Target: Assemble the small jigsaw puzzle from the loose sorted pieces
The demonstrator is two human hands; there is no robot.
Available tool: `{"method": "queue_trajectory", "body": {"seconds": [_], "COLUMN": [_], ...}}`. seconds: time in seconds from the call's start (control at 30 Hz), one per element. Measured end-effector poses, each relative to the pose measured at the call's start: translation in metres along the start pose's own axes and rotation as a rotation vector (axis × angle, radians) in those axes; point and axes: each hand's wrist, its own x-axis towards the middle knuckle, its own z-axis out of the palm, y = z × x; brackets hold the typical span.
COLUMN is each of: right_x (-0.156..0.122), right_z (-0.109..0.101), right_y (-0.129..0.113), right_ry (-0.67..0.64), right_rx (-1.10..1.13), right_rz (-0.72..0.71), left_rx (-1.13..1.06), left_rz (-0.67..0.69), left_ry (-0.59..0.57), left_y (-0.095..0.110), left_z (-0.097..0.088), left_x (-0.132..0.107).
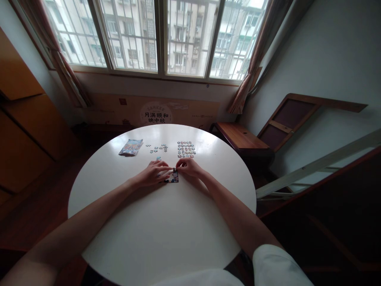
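A partly joined jigsaw puzzle (175, 177) lies on the white round table (160, 222), close in front of me. My left hand (153, 173) rests over its left side with the fingers stretched out, the index fingertip at the puzzle's upper edge. That hand covers part of the puzzle. My right hand (189, 167) is closed in a pinch at the upper right corner, on a small dark puzzle piece (174, 169). Just beyond the left fingers is a light blue puzzle piece (158, 158).
Loose puzzle pieces (162, 148) lie scattered at the back of the table. To their right, several pieces sit in neat rows (186, 149). A colourful printed packet (131, 147) is at the back left. A wooden bench (238, 134) stands beyond the table's right edge.
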Motion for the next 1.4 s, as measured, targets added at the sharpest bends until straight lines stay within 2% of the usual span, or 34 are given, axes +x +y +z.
{"method": "queue_trajectory", "body": {"seconds": [1.4], "right_x": [-0.0026], "right_z": [0.0016], "right_y": [-0.0078], "right_ry": [0.000], "right_rx": [-0.007], "right_rz": [0.039], "left_rx": [-0.034], "left_rz": [0.005], "left_ry": [0.001], "left_y": [0.0006], "left_z": [-0.0039], "left_x": [-0.0001]}}
